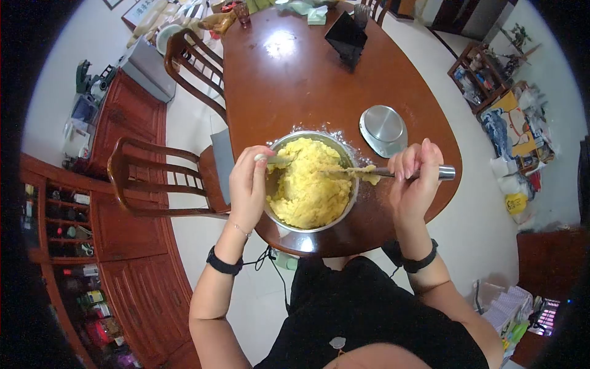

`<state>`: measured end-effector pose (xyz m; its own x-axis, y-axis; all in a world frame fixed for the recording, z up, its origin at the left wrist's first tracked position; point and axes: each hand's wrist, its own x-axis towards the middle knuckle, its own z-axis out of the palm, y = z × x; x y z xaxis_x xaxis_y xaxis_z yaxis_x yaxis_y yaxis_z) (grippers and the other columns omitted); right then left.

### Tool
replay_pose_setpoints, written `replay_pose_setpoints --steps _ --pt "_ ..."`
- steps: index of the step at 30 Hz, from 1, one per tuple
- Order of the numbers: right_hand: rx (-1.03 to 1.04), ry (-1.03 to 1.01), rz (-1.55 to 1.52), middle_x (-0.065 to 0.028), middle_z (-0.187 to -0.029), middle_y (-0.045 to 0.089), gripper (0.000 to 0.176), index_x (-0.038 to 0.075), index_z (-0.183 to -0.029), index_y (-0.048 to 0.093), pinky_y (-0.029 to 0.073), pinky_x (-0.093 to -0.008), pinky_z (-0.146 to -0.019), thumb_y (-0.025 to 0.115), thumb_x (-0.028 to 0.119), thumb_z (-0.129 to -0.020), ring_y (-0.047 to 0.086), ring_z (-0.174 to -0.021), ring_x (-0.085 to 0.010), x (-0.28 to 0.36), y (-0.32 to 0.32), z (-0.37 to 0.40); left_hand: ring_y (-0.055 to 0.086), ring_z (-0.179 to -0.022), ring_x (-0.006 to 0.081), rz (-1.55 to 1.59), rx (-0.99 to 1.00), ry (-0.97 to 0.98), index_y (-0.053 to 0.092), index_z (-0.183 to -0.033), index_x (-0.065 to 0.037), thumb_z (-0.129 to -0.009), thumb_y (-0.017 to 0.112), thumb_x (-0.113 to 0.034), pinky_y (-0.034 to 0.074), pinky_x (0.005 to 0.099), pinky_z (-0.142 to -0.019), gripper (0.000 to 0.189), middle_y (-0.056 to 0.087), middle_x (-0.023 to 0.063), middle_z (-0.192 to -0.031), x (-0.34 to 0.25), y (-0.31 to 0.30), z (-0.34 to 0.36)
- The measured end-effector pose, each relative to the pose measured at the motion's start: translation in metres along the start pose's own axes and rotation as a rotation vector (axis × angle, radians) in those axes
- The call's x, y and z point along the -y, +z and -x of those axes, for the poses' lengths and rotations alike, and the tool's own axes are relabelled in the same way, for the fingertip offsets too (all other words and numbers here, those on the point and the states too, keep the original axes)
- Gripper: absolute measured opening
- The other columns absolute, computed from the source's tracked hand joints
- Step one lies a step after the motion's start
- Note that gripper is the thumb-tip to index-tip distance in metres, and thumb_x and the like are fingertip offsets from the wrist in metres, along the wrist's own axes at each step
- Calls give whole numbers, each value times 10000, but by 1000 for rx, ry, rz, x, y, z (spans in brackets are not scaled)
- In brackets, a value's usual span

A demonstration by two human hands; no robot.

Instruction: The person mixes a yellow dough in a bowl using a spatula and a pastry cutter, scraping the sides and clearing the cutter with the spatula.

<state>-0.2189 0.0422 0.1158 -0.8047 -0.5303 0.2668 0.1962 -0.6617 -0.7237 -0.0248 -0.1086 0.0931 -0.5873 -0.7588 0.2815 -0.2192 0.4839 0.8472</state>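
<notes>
no words to read, left hand (pixel 249 184) curled tight on the rim of the metal bowl (pixel 350 203) of yellow mash (pixel 310 190), right hand (pixel 416 178) closed around a metal masher (pixel 430 173) held sideways

The bowl (pixel 351 203) sits at the worktop's (pixel 295 86) near edge, dough (pixel 307 190) in it, a tool (pixel 447 173) across its right rim, a scale (pixel 383 128) behind.

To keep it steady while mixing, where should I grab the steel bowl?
Grip the steel bowl at its left rim, from the left, as the left hand does, thumb over the edge. The utensil in the right hand crosses the right rim.
</notes>
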Motion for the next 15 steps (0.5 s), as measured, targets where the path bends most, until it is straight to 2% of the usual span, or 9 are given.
replay_pose_setpoints --steps 2,4,6,8,9,12,13,14,15 --pt "-18 10 -1 1 -496 348 303 100 -656 359 315 -267 -466 413 201 -936 333 -429 -96 2 2 -2 531 -759 134 -50 -79 121 566 -912 17 -945 401 -171 440 255 -667 252 568 72 -897 -16 -6 4" --pt "-57 3 14 3 -498 347 303 103 -653 355 316 -266 -468 414 198 -935 333 -433 -95 3 4 -4 511 -752 114 78 -85 78 550 -933 4 -957 377 -177 417 225 -658 252 566 72 -945 -26 -18 10" --pt "-57 4 15 3 -499 347 302 103 -652 354 318 -265 -469 418 196 -932 333 -435 -94 4 2 -8 504 -682 84 143 -134 133 549 -939 -1 -936 389 -125 427 212 -578 202 556 71 -923 -48 -28 14" --pt "-62 3 17 4 -499 347 301 104 -651 353 320 -265 -470 423 194 -929 333 -436 -94 5 1 -11 505 -690 83 169 -125 29 543 -948 -6 -940 385 -131 423 203 -575 202 559 73 -930 -71 -36 25" --pt "-54 -5 14 5 -500 347 299 103 -652 355 321 -266 -470 429 193 -927 333 -437 -93 5 1 -13 509 -691 91 150 -111 98 549 -942 -10 -940 390 -138 428 202 -573 204 560 79 -926 -70 -39 29" --pt "-40 -21 -2 6 -504 349 289 99 -657 367 326 -271 -467 452 191 -917 334 -438 -94 1 0 -19 515 -688 100 98 -73 138 553 -934 -9 -936 397 -133 433 206 -572 199 562 92 -925 -75 -29 42" --pt "-40 -14 5 6 -506 351 287 97 -658 372 329 -271 -467 457 193 -915 332 -438 -93 0 0 -21 521 -690 119 9 -34 122 557 -931 -5 -926 407 -111 446 232 -596 184 562 102 -928 -71 -26 48" --pt "-41 -8 13 7 -508 354 285 95 -660 378 332 -270 -468 462 195 -913 331 -439 -92 -2 0 -22 546 -718 179 102 -1 22 559 -927 -1 -913 417 -87 459 271 -646 166 570 118 -915 -71 -18 54" --pt "-42 -7 13 7 -508 354 285 95 -660 378 332 -270 -468 462 195 -913 331 -439 -92 -4 1 -23 560 -734 218 34 11 97 559 -924 -1 -897 430 -69 464 291 -667 148 575 128 -909 -65 -11 57"
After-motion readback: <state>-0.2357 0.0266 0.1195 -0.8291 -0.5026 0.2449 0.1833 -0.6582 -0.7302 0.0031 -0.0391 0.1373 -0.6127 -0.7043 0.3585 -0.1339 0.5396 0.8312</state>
